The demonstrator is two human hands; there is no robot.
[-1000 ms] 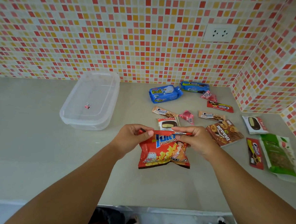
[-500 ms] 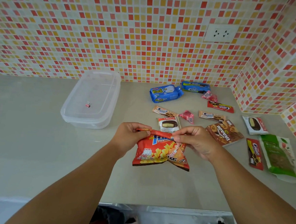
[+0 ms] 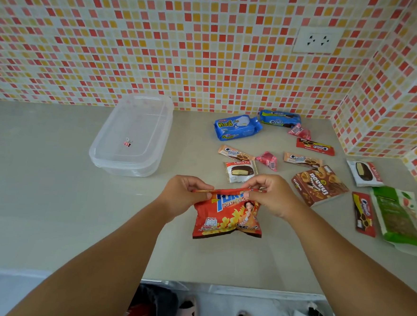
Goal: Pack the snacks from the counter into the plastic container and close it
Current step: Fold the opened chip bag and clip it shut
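Pinching the top seam of the red potato-snack bag [image 3: 228,214] at both ends, the left hand [image 3: 184,196] and right hand [image 3: 271,195] hold it above the desk [image 3: 51,196], its seam crosswise, with the clear plastic container [image 3: 132,137] up-left, nearer the left grip

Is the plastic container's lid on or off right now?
On: a pink binder clip rests atop the plastic container.

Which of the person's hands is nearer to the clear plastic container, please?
Left. The left hand grips the red snack bag just right of the clear plastic container; the right hand grips farther right.
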